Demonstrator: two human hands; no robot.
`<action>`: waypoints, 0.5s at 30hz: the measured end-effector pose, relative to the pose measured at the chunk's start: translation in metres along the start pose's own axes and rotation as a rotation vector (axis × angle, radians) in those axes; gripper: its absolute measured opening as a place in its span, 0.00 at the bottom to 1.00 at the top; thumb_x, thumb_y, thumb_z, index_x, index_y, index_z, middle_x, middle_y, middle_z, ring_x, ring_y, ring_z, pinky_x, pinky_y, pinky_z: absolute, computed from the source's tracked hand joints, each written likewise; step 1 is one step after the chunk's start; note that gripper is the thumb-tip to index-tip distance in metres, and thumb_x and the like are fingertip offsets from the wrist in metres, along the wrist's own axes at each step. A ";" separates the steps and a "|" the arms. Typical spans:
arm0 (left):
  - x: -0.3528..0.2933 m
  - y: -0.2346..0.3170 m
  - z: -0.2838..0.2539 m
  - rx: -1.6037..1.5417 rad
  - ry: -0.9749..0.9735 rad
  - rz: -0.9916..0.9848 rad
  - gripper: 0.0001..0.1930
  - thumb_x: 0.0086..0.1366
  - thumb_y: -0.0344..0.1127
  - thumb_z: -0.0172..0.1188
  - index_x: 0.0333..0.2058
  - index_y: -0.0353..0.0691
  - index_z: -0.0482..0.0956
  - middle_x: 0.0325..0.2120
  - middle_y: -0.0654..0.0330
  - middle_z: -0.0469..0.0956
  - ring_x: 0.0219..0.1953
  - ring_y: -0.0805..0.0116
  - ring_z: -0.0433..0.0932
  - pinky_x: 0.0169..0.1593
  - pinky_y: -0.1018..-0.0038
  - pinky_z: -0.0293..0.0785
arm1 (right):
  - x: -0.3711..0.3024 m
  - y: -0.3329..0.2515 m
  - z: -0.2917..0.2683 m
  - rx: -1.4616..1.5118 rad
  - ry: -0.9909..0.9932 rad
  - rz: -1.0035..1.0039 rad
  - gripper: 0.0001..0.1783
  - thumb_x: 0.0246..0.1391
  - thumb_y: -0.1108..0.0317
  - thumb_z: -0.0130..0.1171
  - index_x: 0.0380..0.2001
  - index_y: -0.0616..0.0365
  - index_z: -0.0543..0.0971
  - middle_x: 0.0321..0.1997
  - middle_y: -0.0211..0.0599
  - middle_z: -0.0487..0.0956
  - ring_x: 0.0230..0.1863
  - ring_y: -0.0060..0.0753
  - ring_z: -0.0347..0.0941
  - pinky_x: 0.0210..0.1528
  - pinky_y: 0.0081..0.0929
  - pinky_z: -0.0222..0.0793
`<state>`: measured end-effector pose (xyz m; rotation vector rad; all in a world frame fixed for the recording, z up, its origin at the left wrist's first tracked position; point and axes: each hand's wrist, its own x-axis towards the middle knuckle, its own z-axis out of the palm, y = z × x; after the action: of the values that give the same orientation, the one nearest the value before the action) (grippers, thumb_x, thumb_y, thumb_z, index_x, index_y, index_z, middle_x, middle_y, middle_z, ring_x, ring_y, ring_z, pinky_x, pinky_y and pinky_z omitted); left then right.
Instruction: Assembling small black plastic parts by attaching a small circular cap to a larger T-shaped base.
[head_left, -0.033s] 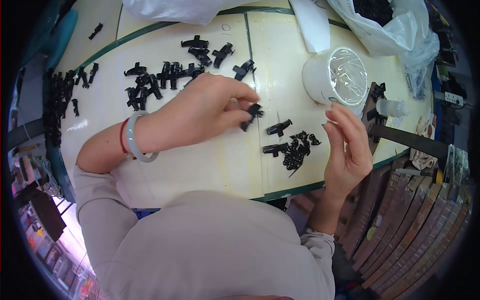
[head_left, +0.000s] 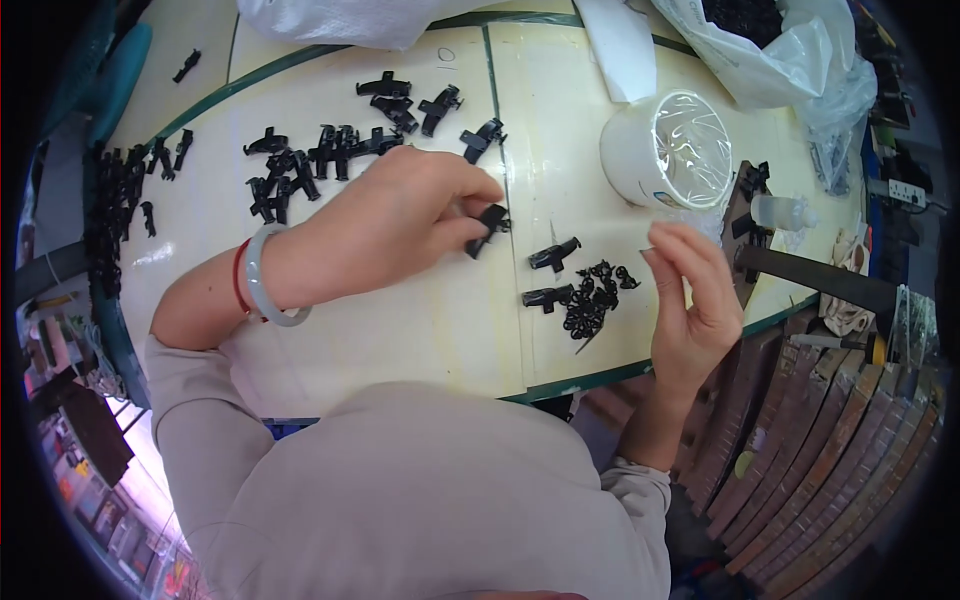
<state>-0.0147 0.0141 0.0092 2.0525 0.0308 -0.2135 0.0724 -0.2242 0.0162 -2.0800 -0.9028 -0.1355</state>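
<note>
My left hand (head_left: 425, 215) is over the middle of the table, thumb and fingers closed on a small black T-shaped plastic part (head_left: 489, 230). My right hand (head_left: 697, 300) is raised over the table's near right side, fingers bent. Its thumb tip stands a little apart from the fingertips, and nothing shows between them. Between the hands lie two similar black parts, one (head_left: 554, 254) above the other (head_left: 546, 298). Beside them is a pile of small black ring-shaped pieces (head_left: 590, 308). Beyond my left hand, several more T-shaped parts (head_left: 335, 150) are scattered.
A white tub with clear plastic film (head_left: 625, 160) stands beyond my right hand. A bag with black pieces (head_left: 800, 70) lies behind it. At the right are a small translucent bottle (head_left: 782, 213) and a dark bar (head_left: 815, 272). More black parts (head_left: 120, 200) line the left edge.
My left hand has shifted slightly left with the black T-shaped part in it. My right hand is almost still, its fingertips slightly lower.
</note>
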 end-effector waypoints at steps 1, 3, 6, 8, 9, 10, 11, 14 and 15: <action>-0.002 -0.003 0.000 0.082 0.044 0.064 0.12 0.52 0.21 0.59 0.37 0.30 0.75 0.27 0.52 0.75 0.24 0.66 0.78 0.27 0.77 0.72 | -0.004 0.001 -0.002 -0.015 -0.052 0.035 0.13 0.39 0.84 0.62 0.32 0.63 0.79 0.33 0.39 0.77 0.32 0.33 0.73 0.33 0.24 0.71; -0.004 0.001 -0.006 0.256 0.069 0.133 0.12 0.51 0.22 0.60 0.37 0.31 0.75 0.27 0.53 0.75 0.24 0.63 0.77 0.27 0.76 0.71 | -0.005 0.001 -0.004 -0.073 -0.136 -0.024 0.12 0.37 0.83 0.63 0.31 0.63 0.78 0.31 0.37 0.76 0.32 0.34 0.72 0.32 0.25 0.69; -0.009 0.013 -0.007 0.514 0.138 0.204 0.12 0.49 0.25 0.63 0.35 0.34 0.75 0.27 0.55 0.73 0.24 0.59 0.74 0.26 0.73 0.69 | -0.010 -0.003 0.001 -0.118 -0.214 -0.075 0.11 0.34 0.81 0.64 0.27 0.62 0.78 0.28 0.35 0.73 0.31 0.34 0.68 0.31 0.27 0.64; -0.008 0.026 -0.002 0.522 0.226 0.189 0.11 0.50 0.26 0.63 0.34 0.35 0.76 0.26 0.57 0.73 0.25 0.61 0.74 0.27 0.74 0.70 | -0.011 -0.006 0.004 -0.188 -0.260 -0.042 0.10 0.35 0.78 0.64 0.27 0.62 0.77 0.29 0.35 0.72 0.30 0.38 0.67 0.30 0.31 0.65; -0.007 0.026 0.002 0.514 0.207 0.219 0.12 0.50 0.30 0.64 0.34 0.36 0.75 0.26 0.59 0.72 0.25 0.63 0.74 0.28 0.74 0.70 | -0.011 -0.006 0.006 -0.179 -0.257 -0.051 0.10 0.35 0.78 0.64 0.27 0.62 0.77 0.29 0.35 0.72 0.30 0.38 0.67 0.30 0.31 0.65; -0.004 0.027 0.009 0.521 0.215 0.214 0.12 0.50 0.30 0.64 0.34 0.36 0.75 0.26 0.59 0.72 0.25 0.63 0.74 0.28 0.74 0.70 | -0.012 -0.005 0.007 -0.195 -0.271 -0.044 0.09 0.36 0.78 0.64 0.26 0.62 0.77 0.29 0.35 0.71 0.30 0.38 0.66 0.30 0.32 0.65; 0.000 0.027 0.018 0.484 0.203 0.250 0.12 0.50 0.32 0.64 0.33 0.36 0.75 0.26 0.59 0.71 0.25 0.63 0.73 0.28 0.73 0.70 | -0.012 -0.005 0.009 -0.211 -0.287 -0.036 0.08 0.37 0.78 0.63 0.25 0.62 0.76 0.29 0.35 0.71 0.30 0.38 0.66 0.30 0.32 0.65; 0.010 0.025 0.036 0.478 0.161 0.289 0.12 0.50 0.34 0.64 0.31 0.36 0.74 0.26 0.58 0.69 0.27 0.62 0.72 0.28 0.71 0.70 | -0.013 -0.006 0.013 -0.230 -0.271 -0.042 0.08 0.38 0.79 0.62 0.25 0.62 0.75 0.28 0.36 0.71 0.30 0.39 0.66 0.31 0.33 0.65; 0.012 0.023 0.041 0.507 0.122 0.296 0.11 0.50 0.34 0.64 0.29 0.36 0.73 0.26 0.58 0.68 0.28 0.62 0.72 0.28 0.71 0.69 | -0.014 -0.006 0.013 -0.225 -0.273 -0.052 0.08 0.38 0.79 0.62 0.25 0.62 0.75 0.28 0.36 0.71 0.30 0.39 0.66 0.31 0.33 0.65</action>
<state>-0.0056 -0.0334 0.0088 2.5375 -0.2762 0.1019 0.0556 -0.2195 0.0065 -2.3226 -1.1507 0.0223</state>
